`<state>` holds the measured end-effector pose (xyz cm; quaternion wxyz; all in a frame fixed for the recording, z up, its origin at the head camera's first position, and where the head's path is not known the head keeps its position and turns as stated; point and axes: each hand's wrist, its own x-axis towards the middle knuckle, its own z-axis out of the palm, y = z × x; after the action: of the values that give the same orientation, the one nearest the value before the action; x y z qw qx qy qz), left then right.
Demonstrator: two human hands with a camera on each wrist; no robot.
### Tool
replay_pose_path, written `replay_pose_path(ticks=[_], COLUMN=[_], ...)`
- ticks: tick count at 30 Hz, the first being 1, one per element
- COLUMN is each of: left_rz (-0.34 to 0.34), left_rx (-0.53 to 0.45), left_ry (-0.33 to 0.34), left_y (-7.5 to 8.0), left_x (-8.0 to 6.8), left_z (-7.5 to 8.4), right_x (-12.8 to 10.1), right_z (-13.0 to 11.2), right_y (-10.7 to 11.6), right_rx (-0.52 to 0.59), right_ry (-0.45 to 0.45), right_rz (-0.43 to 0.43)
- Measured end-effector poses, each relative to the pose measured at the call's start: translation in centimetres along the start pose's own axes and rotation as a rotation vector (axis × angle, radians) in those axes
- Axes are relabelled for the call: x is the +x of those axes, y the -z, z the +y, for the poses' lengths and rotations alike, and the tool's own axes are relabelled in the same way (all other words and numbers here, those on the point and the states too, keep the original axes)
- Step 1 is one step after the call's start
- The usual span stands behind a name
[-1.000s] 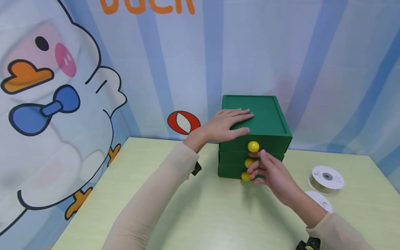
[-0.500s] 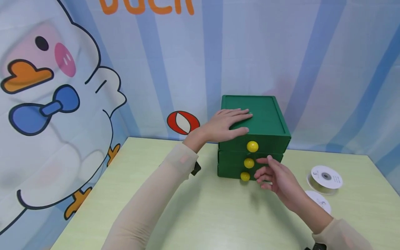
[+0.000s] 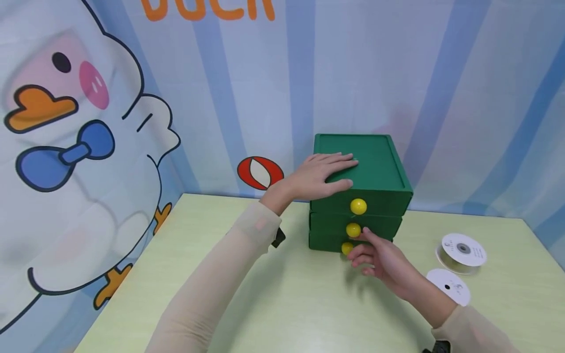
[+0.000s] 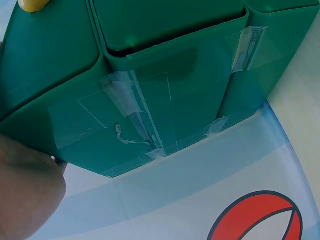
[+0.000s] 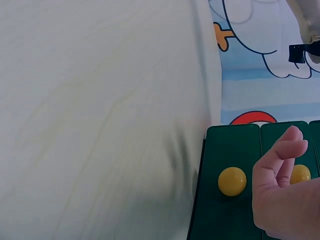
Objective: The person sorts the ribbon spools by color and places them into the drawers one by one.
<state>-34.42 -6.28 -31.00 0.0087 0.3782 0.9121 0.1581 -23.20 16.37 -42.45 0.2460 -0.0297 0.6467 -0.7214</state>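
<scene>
Item: green drawer chest (image 3: 359, 191), three drawers, standing at the back edge of the tabletop (image 3: 282, 304), about midway along it. I see my left hand (image 3: 320, 176) lying flat on its top, fingers straight and spread a little, pressing down. Three yellow knobs: top knob (image 3: 358, 206), middle knob (image 3: 353, 229), bottom knob (image 3: 347, 248). My right hand (image 3: 381, 260) is at the drawer fronts, fingers loosely curled, tips just beside the bottom knob; I cannot tell whether they touch it, and it holds nothing. All drawers look shut. Also present: two white ribbon spools (image 3: 461, 251) near the right edge of the tabletop, one lying flat (image 3: 448, 286) in front of the other.
</scene>
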Motion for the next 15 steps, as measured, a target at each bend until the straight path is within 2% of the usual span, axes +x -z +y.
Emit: replay_pose_path(ticks=[4,15], left_rz=[0.002,0.021], left_rx=[-0.010,-0.009], left_ry=[-0.014,-0.015], left_y=[-0.16,-0.16], left_x=[0.13,-0.06], left_z=[0.02,-0.17], right_x=[0.29,0.92], right_z=[-0.09,-0.33], right_y=[-0.33,-0.74], right_rx=[0.029,0.009], right_ry=[-0.003,-0.001], right_rz=[-0.022,-0.027])
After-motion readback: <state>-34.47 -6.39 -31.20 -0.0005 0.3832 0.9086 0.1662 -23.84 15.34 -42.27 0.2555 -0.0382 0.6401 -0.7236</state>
